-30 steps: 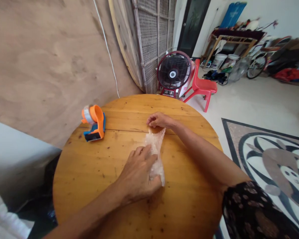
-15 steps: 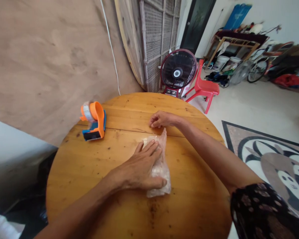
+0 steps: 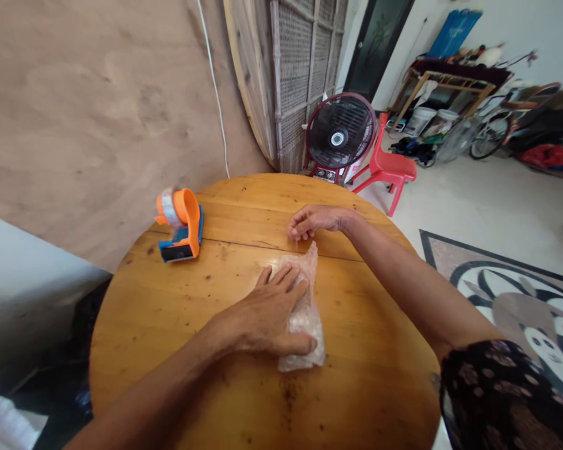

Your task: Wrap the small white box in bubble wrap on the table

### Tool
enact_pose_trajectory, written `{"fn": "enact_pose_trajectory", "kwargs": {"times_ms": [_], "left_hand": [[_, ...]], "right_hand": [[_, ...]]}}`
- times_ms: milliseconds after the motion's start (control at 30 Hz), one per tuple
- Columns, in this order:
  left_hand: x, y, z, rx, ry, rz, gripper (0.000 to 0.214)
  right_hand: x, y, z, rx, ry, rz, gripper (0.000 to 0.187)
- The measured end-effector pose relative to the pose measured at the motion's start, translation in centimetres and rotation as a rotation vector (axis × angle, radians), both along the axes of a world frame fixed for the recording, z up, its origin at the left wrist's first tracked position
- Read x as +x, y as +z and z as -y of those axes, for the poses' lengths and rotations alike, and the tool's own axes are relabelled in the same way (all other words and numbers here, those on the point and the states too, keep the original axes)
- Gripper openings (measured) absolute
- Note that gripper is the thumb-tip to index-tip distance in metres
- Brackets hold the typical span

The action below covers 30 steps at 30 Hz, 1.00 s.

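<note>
A crumpled, translucent piece of bubble wrap (image 3: 306, 320) lies folded on the round wooden table (image 3: 178, 350), one thin corner pointing away from me. Across its left side rests my left hand (image 3: 274, 312), palm down with fingers spread, pressing on it. What the wrap may enclose is hidden. Just beyond the wrap's far corner, my right hand (image 3: 312, 222) hovers low over the table with its fingertips pinched together. Anything between those fingertips is too small to make out. An orange and blue tape dispenser (image 3: 187, 225) with a roll of clear tape stands at the table's far left.
Plywood (image 3: 98, 94) rises behind the table's left edge, with a white cord (image 3: 216, 87) hanging down it. Past the far edge stand a fan (image 3: 341, 131) and a red plastic chair (image 3: 391, 164). A cluttered wooden stand (image 3: 455, 72) and a bicycle (image 3: 495, 128) are farther back.
My right hand has lifted slightly and its fingers have shifted. The left hand stays flat on the bubble wrap. The whole view has moved a little.
</note>
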<state>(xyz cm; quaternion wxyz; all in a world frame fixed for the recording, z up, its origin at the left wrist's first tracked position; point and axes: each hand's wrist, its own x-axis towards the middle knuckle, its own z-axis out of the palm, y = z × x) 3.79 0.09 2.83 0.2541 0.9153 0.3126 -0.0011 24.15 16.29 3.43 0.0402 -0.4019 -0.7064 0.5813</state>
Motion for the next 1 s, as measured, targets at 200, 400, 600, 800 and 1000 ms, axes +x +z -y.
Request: {"fn": "enact_pose_trajectory", "kwargs": {"times_ms": [200,400,600,800,1000], "left_hand": [[0.1,0.2,-0.1,-0.016,0.001,0.017,0.080],[-0.1,0.1,-0.1,-0.018,0.005,0.018,0.083],[-0.2,0.1,-0.3,0.018,0.018,0.054,0.080],[-0.2,0.1,-0.7,0.020,0.017,0.017,0.090],[-0.1,-0.2,-1.2,-0.023,0.026,-0.031,0.098]], "right_hand": [[0.4,0.5,0.2,0.012,-0.104,-0.011,0.023],[3.4,1.3,5.3,0.236,-0.302,-0.019,0.021],[3.3,1.3,10.0,0.456,-0.331,0.144,0.035],[-0.3,1.5,10.6,0.765,-0.327,0.519,0.023],[0.4,0.7,11.1,0.762,-0.373,0.396,0.015]]}}
